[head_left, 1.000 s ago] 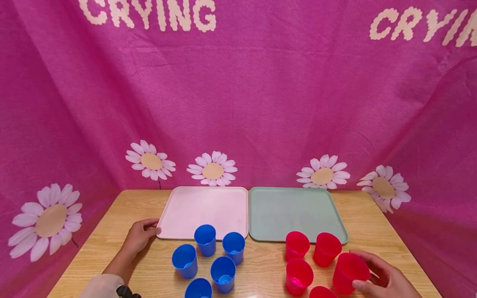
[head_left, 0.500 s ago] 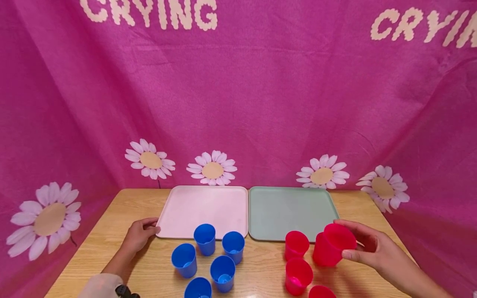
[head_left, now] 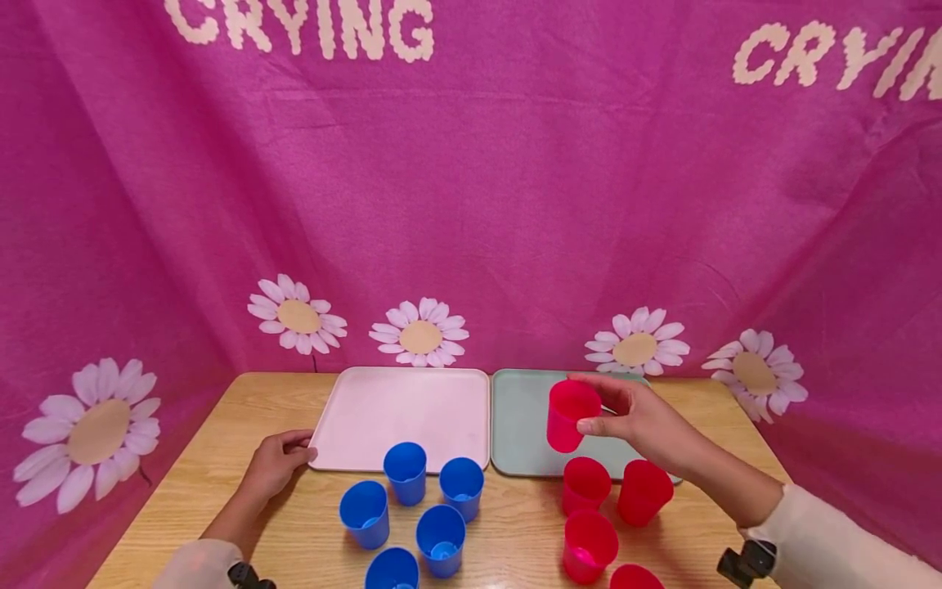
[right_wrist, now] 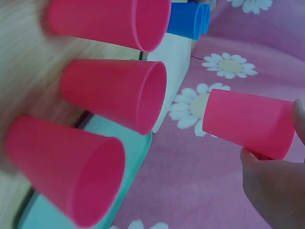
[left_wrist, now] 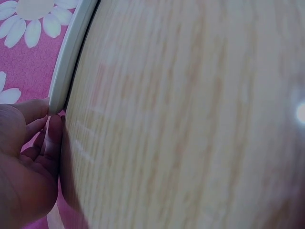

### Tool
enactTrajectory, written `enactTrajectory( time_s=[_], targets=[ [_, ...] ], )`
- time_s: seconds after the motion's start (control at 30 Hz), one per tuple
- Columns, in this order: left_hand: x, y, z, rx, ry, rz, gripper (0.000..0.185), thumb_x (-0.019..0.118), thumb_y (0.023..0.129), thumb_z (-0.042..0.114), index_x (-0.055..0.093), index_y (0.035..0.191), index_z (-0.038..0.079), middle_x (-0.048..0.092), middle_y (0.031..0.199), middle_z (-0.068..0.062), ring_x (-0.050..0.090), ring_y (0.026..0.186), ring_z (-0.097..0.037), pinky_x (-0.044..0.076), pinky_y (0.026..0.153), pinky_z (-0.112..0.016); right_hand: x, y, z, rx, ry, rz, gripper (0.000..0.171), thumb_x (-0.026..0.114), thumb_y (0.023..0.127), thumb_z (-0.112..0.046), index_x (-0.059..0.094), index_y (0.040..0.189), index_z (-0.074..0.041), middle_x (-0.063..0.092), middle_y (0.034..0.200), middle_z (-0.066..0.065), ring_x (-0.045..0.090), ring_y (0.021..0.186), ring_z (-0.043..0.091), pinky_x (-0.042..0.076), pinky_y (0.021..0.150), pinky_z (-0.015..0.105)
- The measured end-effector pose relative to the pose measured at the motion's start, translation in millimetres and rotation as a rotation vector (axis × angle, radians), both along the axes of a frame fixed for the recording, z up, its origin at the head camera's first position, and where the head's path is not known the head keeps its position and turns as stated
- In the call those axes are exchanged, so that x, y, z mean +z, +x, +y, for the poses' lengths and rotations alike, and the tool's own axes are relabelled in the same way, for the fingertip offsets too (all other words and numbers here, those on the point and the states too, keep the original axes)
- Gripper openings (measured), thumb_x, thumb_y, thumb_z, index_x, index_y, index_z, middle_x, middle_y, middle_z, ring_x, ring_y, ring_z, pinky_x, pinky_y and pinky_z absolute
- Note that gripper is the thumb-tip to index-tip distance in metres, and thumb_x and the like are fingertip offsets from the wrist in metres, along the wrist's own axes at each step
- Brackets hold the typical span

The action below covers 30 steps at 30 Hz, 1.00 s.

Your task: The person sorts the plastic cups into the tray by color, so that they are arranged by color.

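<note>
My right hand point(head_left: 639, 419) pinches a red plastic cup point(head_left: 568, 424) between thumb and fingers. In the head view the cup appears over the green tray point(head_left: 519, 413); the right wrist view shows the cup point(right_wrist: 250, 121) off the table. At the pink tray point(head_left: 412, 405), my left hand point(head_left: 271, 468) pinches the front left corner; up close, thumb and finger meet the tray rim point(left_wrist: 71, 59). Several other red cups point(head_left: 591, 546) stand upright in front of the green tray. Opposite them, several blue cups point(head_left: 440, 541) stand upright before the pink tray.
Both trays lie side by side at the back of the wooden table point(head_left: 508, 532). Behind and beside the table hangs a magenta cloth point(head_left: 471, 204) with daisies and lettering. One blue cup point(head_left: 392, 570) and one red cup point(head_left: 636, 577) are cut off by the lower frame edge.
My right hand has lifted the red cup from the right of its group and carried it left and away from me, past the other red cups. My left hand has stayed at the tray corner.
</note>
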<state>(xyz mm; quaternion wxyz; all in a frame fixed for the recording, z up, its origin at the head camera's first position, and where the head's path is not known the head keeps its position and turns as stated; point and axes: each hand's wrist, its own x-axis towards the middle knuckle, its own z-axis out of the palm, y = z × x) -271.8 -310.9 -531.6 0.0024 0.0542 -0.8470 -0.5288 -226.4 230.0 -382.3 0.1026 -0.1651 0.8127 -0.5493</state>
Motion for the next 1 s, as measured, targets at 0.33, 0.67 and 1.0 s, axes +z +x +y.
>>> enactTrajectory(
  time_s=[0.33, 0.67, 1.0],
  targets=[
    [-1.5, -0.5, -1.3, -0.01, 0.007, 0.011, 0.04, 0.067, 0.094, -0.006, 0.056, 0.129, -0.022, 0.069, 0.099, -0.017, 0.061, 0.08, -0.009, 0.055, 0.069, -0.015, -3.5, -53.6, -56.0, 0.0, -0.038, -0.015, 0.069, 0.081, 0.09, -0.021, 0.051, 0.151, -0.009, 0.068, 0.129, 0.012, 0.061, 0.121, 0.029, 0.057, 0.094, 0.037],
    [-3.6, -1.8, -0.4, -0.004, 0.009, 0.013, 0.04, 0.067, 0.095, -0.006, 0.056, 0.13, -0.021, 0.068, 0.099, -0.017, 0.061, 0.082, -0.011, 0.054, 0.069, -0.016, -16.7, -99.4, -115.8, 0.035, -0.187, -0.104, 0.066, 0.076, 0.092, -0.005, 0.048, 0.152, -0.002, 0.064, 0.133, 0.021, 0.064, 0.114, 0.026, 0.057, 0.095, 0.036],
    [-2.3, -1.1, -1.6, 0.016, -0.035, 0.001, 0.039, 0.068, 0.094, -0.005, 0.058, 0.129, -0.02, 0.066, 0.102, -0.019, 0.058, 0.083, -0.012, 0.053, 0.067, -0.015, -38.5, -123.1, -168.2, 0.024, -0.242, -0.158, 0.064, 0.074, 0.092, 0.001, 0.049, 0.15, 0.003, 0.064, 0.133, 0.023, 0.064, 0.119, 0.032, 0.056, 0.1, 0.038]
  ],
)
